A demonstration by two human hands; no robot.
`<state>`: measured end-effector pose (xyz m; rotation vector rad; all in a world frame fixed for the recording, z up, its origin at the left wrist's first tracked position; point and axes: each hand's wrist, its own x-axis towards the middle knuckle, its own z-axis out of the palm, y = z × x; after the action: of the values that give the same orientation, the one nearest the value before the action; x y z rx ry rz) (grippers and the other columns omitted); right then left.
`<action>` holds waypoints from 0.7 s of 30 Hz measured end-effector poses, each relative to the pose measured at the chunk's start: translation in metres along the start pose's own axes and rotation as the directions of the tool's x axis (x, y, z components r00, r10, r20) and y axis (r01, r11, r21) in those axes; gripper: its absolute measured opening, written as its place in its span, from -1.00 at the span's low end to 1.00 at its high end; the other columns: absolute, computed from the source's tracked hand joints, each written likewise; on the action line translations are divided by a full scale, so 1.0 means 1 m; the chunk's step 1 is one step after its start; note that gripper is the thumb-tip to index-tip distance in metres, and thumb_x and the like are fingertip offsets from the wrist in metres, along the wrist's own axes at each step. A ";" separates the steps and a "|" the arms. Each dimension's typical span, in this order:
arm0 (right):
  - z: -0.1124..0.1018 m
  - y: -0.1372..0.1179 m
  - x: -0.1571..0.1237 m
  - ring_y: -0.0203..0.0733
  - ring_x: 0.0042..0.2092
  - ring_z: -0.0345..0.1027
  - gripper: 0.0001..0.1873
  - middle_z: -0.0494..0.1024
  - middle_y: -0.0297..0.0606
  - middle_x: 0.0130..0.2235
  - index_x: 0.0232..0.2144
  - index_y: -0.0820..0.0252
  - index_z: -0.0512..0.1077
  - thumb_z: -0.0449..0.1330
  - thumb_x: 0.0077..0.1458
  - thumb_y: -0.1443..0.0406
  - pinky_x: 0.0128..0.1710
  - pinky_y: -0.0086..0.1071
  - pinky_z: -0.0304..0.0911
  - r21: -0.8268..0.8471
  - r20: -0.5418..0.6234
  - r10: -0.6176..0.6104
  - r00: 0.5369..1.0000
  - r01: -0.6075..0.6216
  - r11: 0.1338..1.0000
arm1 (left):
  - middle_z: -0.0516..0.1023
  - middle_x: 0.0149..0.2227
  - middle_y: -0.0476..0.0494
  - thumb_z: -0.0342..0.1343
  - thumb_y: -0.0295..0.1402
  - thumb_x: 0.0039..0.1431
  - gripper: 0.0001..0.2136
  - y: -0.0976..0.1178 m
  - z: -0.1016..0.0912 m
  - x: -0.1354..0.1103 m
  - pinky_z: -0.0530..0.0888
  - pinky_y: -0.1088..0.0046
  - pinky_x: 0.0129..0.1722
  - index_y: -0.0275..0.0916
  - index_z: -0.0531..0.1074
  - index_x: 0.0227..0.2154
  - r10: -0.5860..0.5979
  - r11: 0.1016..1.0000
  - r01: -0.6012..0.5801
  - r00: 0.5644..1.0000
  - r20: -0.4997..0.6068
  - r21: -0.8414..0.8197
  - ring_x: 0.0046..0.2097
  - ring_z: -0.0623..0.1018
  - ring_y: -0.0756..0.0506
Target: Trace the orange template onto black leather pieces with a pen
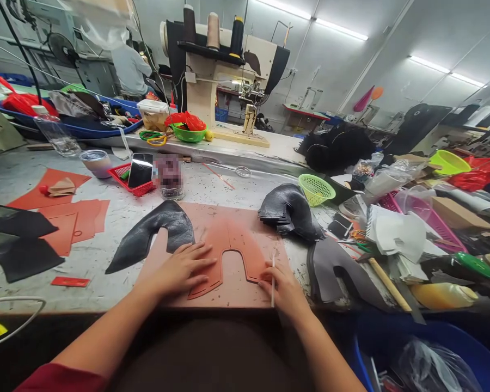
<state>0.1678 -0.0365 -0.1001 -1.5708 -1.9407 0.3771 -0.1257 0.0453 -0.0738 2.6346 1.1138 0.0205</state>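
Observation:
My left hand [182, 269] lies flat with fingers spread on a reddish U-shaped pattern piece [232, 245], which rests on a reddish sheet [212, 218] at the table's front edge. My right hand [281, 288] is closed round a thin white marking pen [273, 280], held upright at the pattern's right edge. A black leather shoe-upper piece [151, 234] lies just left of my left hand. A stack of black leather pieces [289, 209] sits beyond my right hand.
A sewing machine [224, 71] with thread cones stands behind. Red sheets [71, 215], a phone in a red tray [136, 174], a jar [170, 177], green baskets [316, 188], a grey leather piece [337, 269] and cluttered tools at right surround the work. A person sits far back.

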 end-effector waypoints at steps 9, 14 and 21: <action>-0.003 -0.005 0.008 -0.08 -0.08 0.34 -0.83 0.47 -0.14 -0.13 -0.31 0.12 0.41 0.01 0.13 0.30 -0.10 -0.17 0.28 0.024 -0.101 -0.062 0.993 0.065 0.998 | 0.11 0.24 -0.05 0.00 -0.13 0.17 -0.61 -0.001 0.003 0.001 0.05 0.08 0.18 0.11 0.25 0.08 0.009 1.000 -0.009 1.000 -0.002 0.003 0.25 0.13 -0.22; -0.001 -0.023 0.016 -0.15 -0.13 0.38 -0.73 0.50 -0.18 -0.19 -0.18 0.12 0.39 -0.08 0.20 0.27 -0.14 -0.26 0.29 0.186 -0.069 -0.070 0.995 0.082 0.979 | 0.11 0.24 -0.07 -0.02 -0.13 0.18 -0.61 0.000 0.002 0.000 0.05 0.08 0.18 0.10 0.24 0.09 0.018 1.000 -0.018 1.000 -0.002 0.014 0.24 0.14 -0.21; 0.021 -0.066 0.029 -0.26 -0.34 0.39 -0.69 0.50 -0.25 -0.37 -0.34 0.18 0.40 -0.09 0.22 0.19 -0.30 -0.40 0.29 0.413 0.225 -0.109 0.968 0.007 0.911 | 0.16 0.23 -0.08 0.02 -0.13 0.16 -0.60 -0.002 0.006 -0.001 0.08 0.11 0.18 0.07 0.27 0.08 0.041 0.999 -0.039 0.998 -0.045 0.037 0.22 0.18 -0.20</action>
<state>0.1003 -0.0225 -0.0707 -1.2324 -1.9205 0.9268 -0.1268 0.0446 -0.0802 2.7006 1.0857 0.0699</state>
